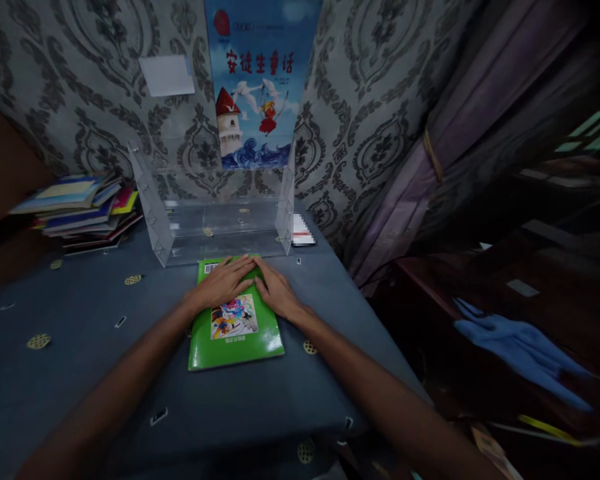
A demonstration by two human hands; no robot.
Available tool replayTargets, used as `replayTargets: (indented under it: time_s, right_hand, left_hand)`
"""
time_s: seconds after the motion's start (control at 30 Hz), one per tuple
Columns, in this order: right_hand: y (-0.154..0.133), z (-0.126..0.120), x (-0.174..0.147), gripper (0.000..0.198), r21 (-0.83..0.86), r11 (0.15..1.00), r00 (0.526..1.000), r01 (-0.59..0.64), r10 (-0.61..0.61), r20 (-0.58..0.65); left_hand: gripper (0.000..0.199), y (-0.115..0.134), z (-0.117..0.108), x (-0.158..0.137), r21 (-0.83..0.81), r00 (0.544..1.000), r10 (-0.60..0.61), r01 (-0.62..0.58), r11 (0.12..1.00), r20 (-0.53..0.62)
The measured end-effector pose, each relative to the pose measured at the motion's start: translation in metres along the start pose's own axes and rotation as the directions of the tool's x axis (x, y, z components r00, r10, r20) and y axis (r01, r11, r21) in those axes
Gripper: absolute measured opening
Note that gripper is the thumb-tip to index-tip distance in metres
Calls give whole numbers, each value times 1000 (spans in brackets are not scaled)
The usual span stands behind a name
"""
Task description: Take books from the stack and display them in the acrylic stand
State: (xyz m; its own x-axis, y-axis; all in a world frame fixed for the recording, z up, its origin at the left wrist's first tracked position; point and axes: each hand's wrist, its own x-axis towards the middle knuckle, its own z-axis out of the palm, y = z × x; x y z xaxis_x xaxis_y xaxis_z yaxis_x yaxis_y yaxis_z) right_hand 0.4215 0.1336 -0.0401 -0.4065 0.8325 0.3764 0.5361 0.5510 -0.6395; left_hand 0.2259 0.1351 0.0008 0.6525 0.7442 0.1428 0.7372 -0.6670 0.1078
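A green book [236, 352] lies flat on the table, its cover upside down to me, with a colourful picture in the middle and a barcode in the far left corner. My left hand [224, 281] rests flat across its far part, fingers stretched to the right. My right hand [276, 288] lies on the book's far right side, fingers extended, its tips meeting those of the left. Just beyond the book stands a clear acrylic rack [215, 227] with side panels, and I see no books on its shelves.
Books are stacked in a pile [83, 207] at the back left. A blue poster [260, 73] and a white card [167, 75] hang on the patterned wall. To the right are a purple curtain [405, 180], the table's edge, and a blue cloth [517, 347] on a dark surface.
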Motion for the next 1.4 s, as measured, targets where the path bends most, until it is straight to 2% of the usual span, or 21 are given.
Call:
replayTargets:
  time_s: [0.13,0.3,0.5,0.7,0.93,1.13,1.3,1.4]
  right_hand:
    - [1,0,-2,57,2,1000,1000,19,-19,2]
    - [-5,1,-5,59,-46,999,1000,-13,14,17]
    - [-15,1,-18,58,-98,995,999,-24,26,20]
    - [-28,0,-49,59,-125,992,1000,-24,24,-3]
    - [-57,-8,-107,61,-198,980,1000,-20,22,9]
    - [-78,-19,-162,67,-277,959,998,59,-53,28]
    - [-96,-40,-197,67,-303,931,976,204,-167,143]
    - [-104,-55,-212,85,-270,911,939,312,-252,234]
  left_hand:
    - [59,-1,-1,1,1,1000,0,0,1000,31]
    - [59,0,0,1,-7,1000,5,-5,1000,26]
    - [58,10,0,-7,-4,1000,13,-13,1000,20]
    - [57,35,2,-25,-6,1000,30,-30,1000,3]
    - [59,80,2,-61,-22,999,51,-51,998,-4]
    - [59,111,1,-86,-52,999,51,-50,997,18]
    - [58,115,-2,-90,-60,999,29,-28,998,27]
    - [57,115,-3,-89,-79,999,26,-24,997,29]
